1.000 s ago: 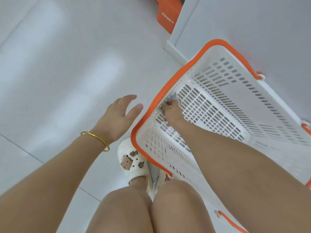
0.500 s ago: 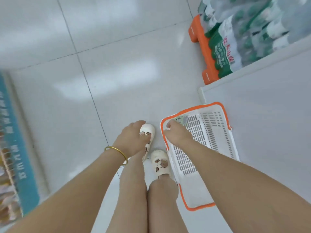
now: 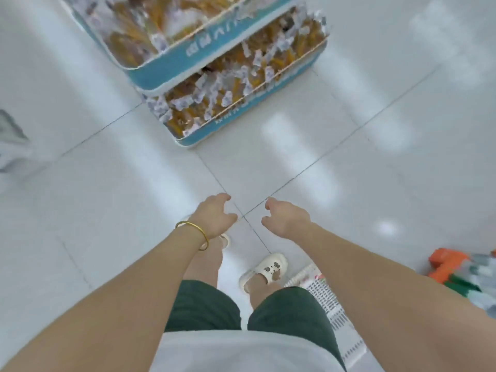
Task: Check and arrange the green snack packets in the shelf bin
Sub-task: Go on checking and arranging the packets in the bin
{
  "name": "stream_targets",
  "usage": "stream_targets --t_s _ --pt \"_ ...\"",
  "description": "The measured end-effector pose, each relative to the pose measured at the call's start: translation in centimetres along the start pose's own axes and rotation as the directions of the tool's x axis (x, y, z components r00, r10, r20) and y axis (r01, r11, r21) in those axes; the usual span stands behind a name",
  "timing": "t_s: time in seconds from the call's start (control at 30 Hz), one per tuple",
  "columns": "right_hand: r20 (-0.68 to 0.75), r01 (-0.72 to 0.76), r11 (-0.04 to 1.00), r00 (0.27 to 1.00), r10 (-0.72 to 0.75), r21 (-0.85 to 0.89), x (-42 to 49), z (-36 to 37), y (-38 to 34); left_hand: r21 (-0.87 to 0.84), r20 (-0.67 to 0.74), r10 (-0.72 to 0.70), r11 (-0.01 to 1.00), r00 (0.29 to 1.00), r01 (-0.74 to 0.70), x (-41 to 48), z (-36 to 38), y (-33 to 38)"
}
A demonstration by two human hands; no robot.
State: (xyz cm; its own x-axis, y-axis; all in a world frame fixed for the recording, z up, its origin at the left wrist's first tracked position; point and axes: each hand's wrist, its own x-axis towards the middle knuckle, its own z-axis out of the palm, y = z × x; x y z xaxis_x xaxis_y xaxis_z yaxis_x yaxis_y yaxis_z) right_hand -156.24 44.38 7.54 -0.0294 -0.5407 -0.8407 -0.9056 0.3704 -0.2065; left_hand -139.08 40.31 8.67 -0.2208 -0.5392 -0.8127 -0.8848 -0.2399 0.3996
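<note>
Left hand [image 3: 214, 214], right hand [image 3: 285, 218]: loosely curled, nothing held. Green packets unseen; judged light, crinkly, best pinched by edges.

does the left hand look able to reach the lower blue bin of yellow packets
Probably not from here: the left hand hangs empty, short of the lower blue bin. Only bare floor lies between, so nothing blocks it.

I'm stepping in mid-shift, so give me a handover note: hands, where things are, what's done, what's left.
Left hand: open, empty, held out in front.
Right hand: the same.
Bins: ahead, blue-fronted, full of yellowish packets; too blurred to spot green ones.
Basket: low at the right side.
Done: nothing that shows.
Left: reach the bins, find, check and arrange the green packets.
</note>
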Motion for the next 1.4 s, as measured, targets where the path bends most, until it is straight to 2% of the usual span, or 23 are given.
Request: stream_targets --t_s 0.1,0.23,0.37,0.5,0.77,0.97,1.17,1.4 --pt "0.067 0.135 0.962 0.99 -0.123 -0.238 2.4 -1.6 -11.3 -0.212 -0.065 -0.115 0.972 0.991 0.099 -1.9 -6.3 -8.0" --pt "0.201 0.325 0.822 0.945 -0.259 -0.468 5.9 -1.6 -27.5 -0.431 -0.11 -0.272 0.88 0.956 0.201 -4.0 -13.7 -19.1" --pt "0.372 0.512 0.66 0.858 -0.355 -0.55 7.8 -0.1 -41.9 -0.615 -0.138 -0.427 0.744 0.894 0.26 -6.4 -19.9 -29.1" --pt "0.483 0.615 0.525 0.788 -0.383 -0.588 10.6 1.1 -54.9 -0.744 -0.127 -0.541 0.606 0.831 0.281 -7.8 -25.8 -37.8" --pt "0.591 0.69 0.239 0.715 -0.374 -0.684 14.7 0.9 -79.6 -0.898 -0.121 -0.665 0.39 0.737 0.205 -8.6 -40.4 -51.1" --pt "0.631 0.716 0.131 0.674 -0.384 -0.685 16.8 1.6 -96.3 -0.941 -0.085 -0.71 0.288 0.699 0.177 -8.8 -50.8 -60.7" --pt "0.643 0.725 0.093 0.656 -0.395 -0.682 20.4 1.8 -112.1 -0.95 -0.106 -0.712 0.28 0.694 0.142 -6.7 -62.5 -70.8" --pt "0.665 0.731 0.068 0.651 -0.366 -0.679 24.8 0.4 -127.5 -0.957 -0.069 -0.716 0.244 0.695 0.156 -4.2 -75.1 -79.2"
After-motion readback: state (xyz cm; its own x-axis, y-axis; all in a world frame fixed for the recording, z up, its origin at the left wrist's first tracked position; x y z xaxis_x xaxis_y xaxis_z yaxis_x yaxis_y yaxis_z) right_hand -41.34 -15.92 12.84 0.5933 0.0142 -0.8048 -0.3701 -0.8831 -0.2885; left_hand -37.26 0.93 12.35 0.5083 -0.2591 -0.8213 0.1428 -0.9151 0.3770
